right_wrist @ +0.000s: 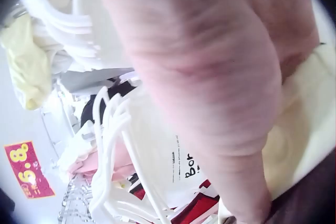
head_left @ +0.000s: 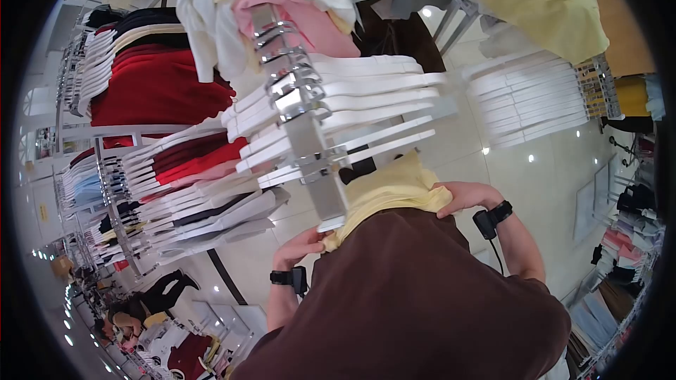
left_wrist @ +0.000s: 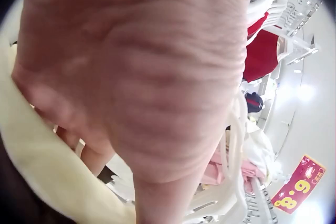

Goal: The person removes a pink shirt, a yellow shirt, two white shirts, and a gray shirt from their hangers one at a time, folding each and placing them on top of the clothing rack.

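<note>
A pale yellow garment (head_left: 387, 190) is held bunched across the front of the person's dark brown top (head_left: 422, 288). The left hand (head_left: 299, 246) pinches its edge at the left end, close by the tip of a metal rail (head_left: 313, 162). At the other end, the right hand (head_left: 468, 195) grips the garment with the thumb laid over the cloth. The left wrist view shows the palm (left_wrist: 136, 77) large, with a yellow band of cloth (left_wrist: 42, 155) beside it. In the right wrist view yellow cloth (right_wrist: 294, 134) lies beside the hand, whose fingertips are largely hidden.
Several white hangers (head_left: 380, 102) hang on the rail just ahead, with white and pink garments (head_left: 310, 17) heaped beyond. More hangers (head_left: 528, 98) stand at the right. Racks of red clothes (head_left: 162, 88) line the left. A red price sign (right_wrist: 29, 169) hangs overhead.
</note>
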A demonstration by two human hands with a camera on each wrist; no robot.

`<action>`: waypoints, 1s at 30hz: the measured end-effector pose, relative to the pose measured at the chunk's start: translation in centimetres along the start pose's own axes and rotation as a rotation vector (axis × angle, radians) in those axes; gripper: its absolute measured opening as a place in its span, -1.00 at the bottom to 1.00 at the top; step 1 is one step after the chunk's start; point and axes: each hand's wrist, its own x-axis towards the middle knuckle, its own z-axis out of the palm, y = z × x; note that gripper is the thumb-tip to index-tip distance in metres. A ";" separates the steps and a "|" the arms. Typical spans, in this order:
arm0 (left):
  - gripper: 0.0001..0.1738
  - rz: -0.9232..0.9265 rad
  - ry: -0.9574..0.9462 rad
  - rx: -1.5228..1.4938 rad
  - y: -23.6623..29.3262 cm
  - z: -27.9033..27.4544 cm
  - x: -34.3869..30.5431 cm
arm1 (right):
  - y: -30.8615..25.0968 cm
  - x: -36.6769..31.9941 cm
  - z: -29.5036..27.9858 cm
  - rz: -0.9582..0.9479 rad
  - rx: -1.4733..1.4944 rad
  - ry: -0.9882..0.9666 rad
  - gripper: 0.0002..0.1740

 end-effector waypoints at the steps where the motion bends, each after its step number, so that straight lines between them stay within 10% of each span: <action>1: -0.14 0.075 -0.059 -0.083 1.2 1.5 0.1 | -0.2 -0.6 -0.2 0.023 -0.068 0.017 -0.24; 5: -0.37 -0.095 0.119 0.381 2.5 4.1 2.7 | 1.2 -0.9 -0.8 0.071 -0.058 0.294 -0.38; 7: -0.50 -0.201 0.293 0.328 2.8 5.3 4.3 | 2.0 -1.3 -1.5 0.042 -0.070 0.349 -0.42; 9: -0.54 0.065 0.559 -0.235 1.8 5.6 6.2 | 2.3 -2.2 -2.4 -0.056 -0.065 0.482 -0.42; 21: -0.59 0.332 0.381 0.173 12.0 18.9 19.4 | 0.9 0.5 2.0 -0.343 0.680 0.376 -0.44; 30: -0.15 0.443 0.078 0.633 15.5 24.0 18.5 | -1.9 -2.9 1.9 -0.567 0.736 0.472 -0.48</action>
